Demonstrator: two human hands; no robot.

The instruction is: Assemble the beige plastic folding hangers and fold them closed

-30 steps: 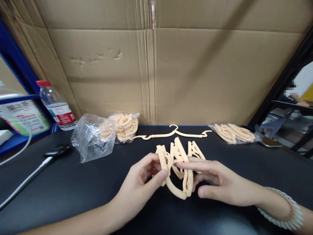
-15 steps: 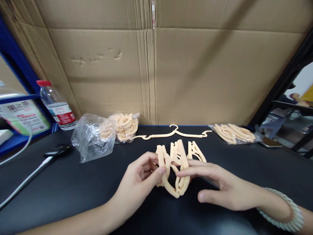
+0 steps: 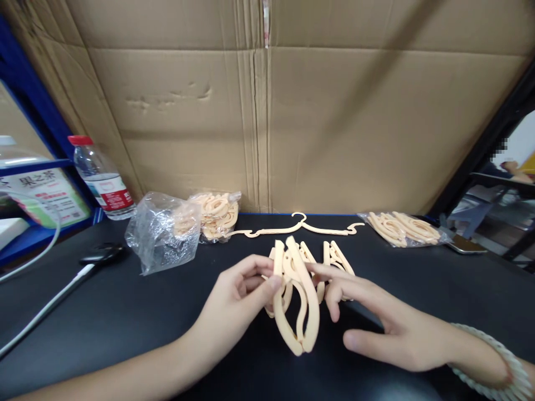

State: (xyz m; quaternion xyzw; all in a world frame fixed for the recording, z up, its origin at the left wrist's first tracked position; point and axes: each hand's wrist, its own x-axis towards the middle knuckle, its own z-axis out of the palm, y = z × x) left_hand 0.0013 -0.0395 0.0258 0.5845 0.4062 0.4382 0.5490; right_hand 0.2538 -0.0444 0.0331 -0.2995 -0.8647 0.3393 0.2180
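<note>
A cream folding hanger (image 3: 311,317), folded into a narrow loop, is pinched at its left arm by the thumb and fingers of my left hand (image 3: 240,303). My right hand (image 3: 376,314) is beside it on the right, thumb and fingers apart. Its index fingertip reaches behind the held hanger; whether it touches is hidden. More folded hangers lie on the table behind, one of them (image 3: 337,259) above my right fingers and others partly covered by the held one. Farther back lies an unfolded hanger (image 3: 284,229), its hook pointing away.
Bagged hangers (image 3: 219,214) and a crumpled clear bag (image 3: 161,234) lie back left, near a red-capped bottle (image 3: 109,186). Another bagged pair (image 3: 405,228) lies back right by a phone (image 3: 468,245). A black plug with white cable (image 3: 100,255) is at left. Cardboard (image 3: 334,122) closes off the back.
The held hanger's two arms have come closer together, and its lower end has dropped slightly. My right fingers have come off its right arm and moved a little to the right.
</note>
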